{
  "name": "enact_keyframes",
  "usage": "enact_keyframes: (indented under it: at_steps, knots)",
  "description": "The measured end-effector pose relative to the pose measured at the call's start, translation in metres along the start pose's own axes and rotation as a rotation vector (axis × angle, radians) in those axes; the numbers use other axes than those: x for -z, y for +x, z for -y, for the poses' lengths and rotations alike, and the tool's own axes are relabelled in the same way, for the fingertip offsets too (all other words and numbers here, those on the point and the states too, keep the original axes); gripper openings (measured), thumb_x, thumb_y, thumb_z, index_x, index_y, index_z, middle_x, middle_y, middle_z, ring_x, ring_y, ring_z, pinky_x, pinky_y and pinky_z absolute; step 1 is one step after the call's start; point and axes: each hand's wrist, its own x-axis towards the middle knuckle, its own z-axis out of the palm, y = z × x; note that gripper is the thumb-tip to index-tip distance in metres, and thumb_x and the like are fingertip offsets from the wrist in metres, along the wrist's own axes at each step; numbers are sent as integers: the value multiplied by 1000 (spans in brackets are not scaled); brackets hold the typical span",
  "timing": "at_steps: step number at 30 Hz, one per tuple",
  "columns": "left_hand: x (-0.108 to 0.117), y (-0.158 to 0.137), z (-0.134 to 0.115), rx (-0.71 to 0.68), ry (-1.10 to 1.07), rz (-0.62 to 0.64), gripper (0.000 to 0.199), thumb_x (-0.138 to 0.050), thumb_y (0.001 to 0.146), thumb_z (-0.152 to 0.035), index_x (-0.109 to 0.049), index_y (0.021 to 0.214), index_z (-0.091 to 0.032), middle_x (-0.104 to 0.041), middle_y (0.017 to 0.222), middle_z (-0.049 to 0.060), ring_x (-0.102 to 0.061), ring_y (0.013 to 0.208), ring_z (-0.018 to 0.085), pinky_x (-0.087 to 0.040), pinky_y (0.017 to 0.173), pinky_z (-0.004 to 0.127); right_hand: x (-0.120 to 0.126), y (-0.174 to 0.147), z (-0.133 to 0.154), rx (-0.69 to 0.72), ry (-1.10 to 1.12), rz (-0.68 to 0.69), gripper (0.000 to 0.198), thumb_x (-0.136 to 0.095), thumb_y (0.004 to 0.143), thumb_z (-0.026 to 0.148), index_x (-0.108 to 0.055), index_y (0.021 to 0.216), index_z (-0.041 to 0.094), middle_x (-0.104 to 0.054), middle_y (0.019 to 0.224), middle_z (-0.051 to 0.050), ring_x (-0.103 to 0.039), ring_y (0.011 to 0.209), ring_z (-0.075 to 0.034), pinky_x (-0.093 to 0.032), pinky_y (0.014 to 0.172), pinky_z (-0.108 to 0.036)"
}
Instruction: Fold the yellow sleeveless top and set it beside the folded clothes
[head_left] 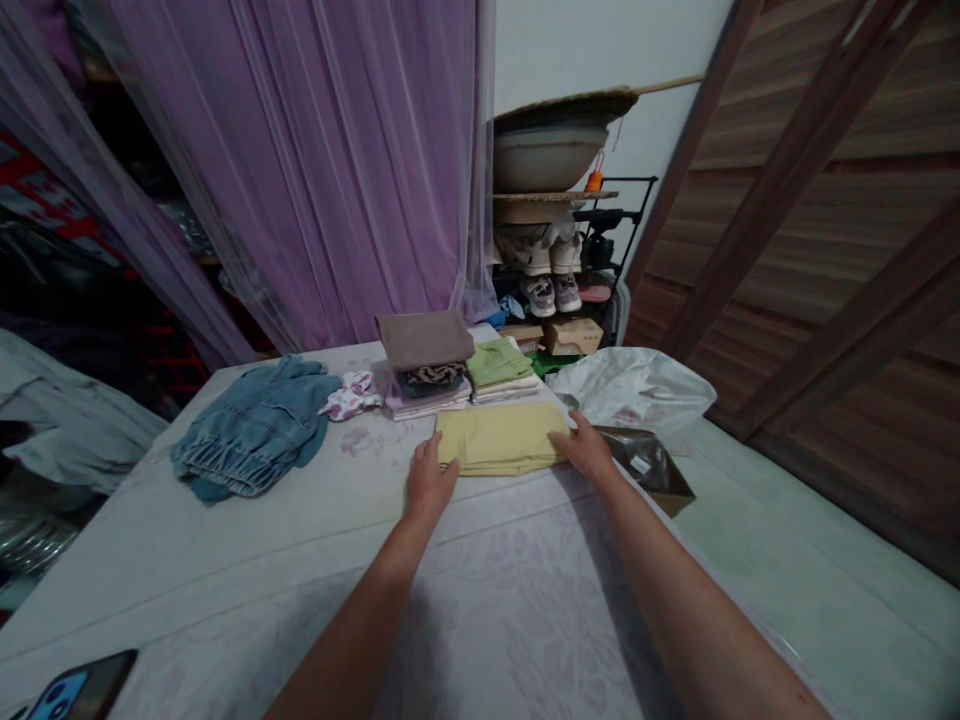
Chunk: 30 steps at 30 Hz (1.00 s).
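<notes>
A folded yellow garment point(502, 438) lies flat in a neat rectangle on the bed's pale floral sheet point(480, 580). My left hand point(430, 478) grips its left edge, thumb at the near corner. At the right edge my right hand point(583, 445) pinches the cloth between thumb and fingers. Just behind it stands a stack topped by a folded brown-grey garment point(426, 342), with a dark patterned piece point(433, 378) beneath. Beside that stack, a folded green garment point(498, 362) rests on paler folded cloth.
Left on the bed are a crumpled denim garment point(259, 425) and a small white-and-purple cloth point(351, 396). A phone point(82, 688) lies at the near left. Past the right edge are a clear plastic bag point(637, 388), an open box point(671, 490) and a shoe rack point(634, 225). A purple curtain point(322, 160) hangs behind.
</notes>
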Motion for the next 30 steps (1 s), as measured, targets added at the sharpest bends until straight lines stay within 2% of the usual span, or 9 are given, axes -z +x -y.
enact_keyframes:
  at_steps: [3, 7, 12, 18, 23, 27, 30]
  knots:
    - [-5, 0, -4, 10, -11, 42, 44, -62, 78, -15, -62, 121, -23, -59, 122, 7, -59, 114, 19, -44, 103, 31, 3, 4, 9, -2, -70, 17, 68, -62, 70, 24, -51, 138, 18, -70, 101, -6, -65, 87, -21, -49, 79, -29]
    - [-15, 0, -12, 3, -20, 53, 41, -62, 76, -11, -67, 114, -24, -59, 118, 5, -59, 113, 19, -46, 101, 30, 7, 12, 15, 32, -37, -14, 66, -57, 73, 22, -51, 138, 19, -68, 103, -6, -64, 87, -21, -48, 80, -30]
    - [-22, -2, -20, -26, 18, 109, 39, -60, 79, -12, -67, 116, -22, -59, 116, 6, -61, 107, 19, -48, 99, 29, 2, 16, 6, -43, -21, -83, 63, -56, 75, 25, -54, 137, 17, -67, 109, -11, -65, 92, -25, -49, 87, -37]
    - [-19, 3, -28, -26, 57, 138, 43, -59, 79, -12, -64, 121, -23, -59, 121, 7, -60, 110, 20, -48, 98, 30, -3, 14, 4, -14, 54, -184, 60, -56, 75, 27, -55, 134, 16, -68, 108, -11, -64, 95, -26, -49, 87, -37]
    - [-14, 3, -34, -11, 99, 183, 44, -60, 80, -15, -63, 124, -20, -59, 123, 10, -60, 112, 21, -47, 100, 29, -2, 10, 12, -25, -29, -159, 61, -50, 78, 24, -50, 138, 13, -65, 117, -15, -61, 105, -28, -47, 93, -39]
    - [-5, -1, -36, -51, 199, 141, 39, -62, 84, -30, -66, 120, -18, -50, 138, 14, -56, 120, 26, -43, 105, 36, -8, -7, 23, 101, -217, -269, 55, -47, 83, 24, -50, 137, 13, -53, 138, -18, -46, 128, -32, -33, 106, -50]
    - [-1, -5, -36, -192, 294, 89, 45, -58, 88, -40, -61, 128, -22, -36, 154, 12, -34, 141, 30, -31, 114, 45, -18, -24, 41, 330, -334, -238, 47, -41, 91, 32, -53, 135, 18, -43, 149, -14, -31, 140, -32, -17, 111, -59]
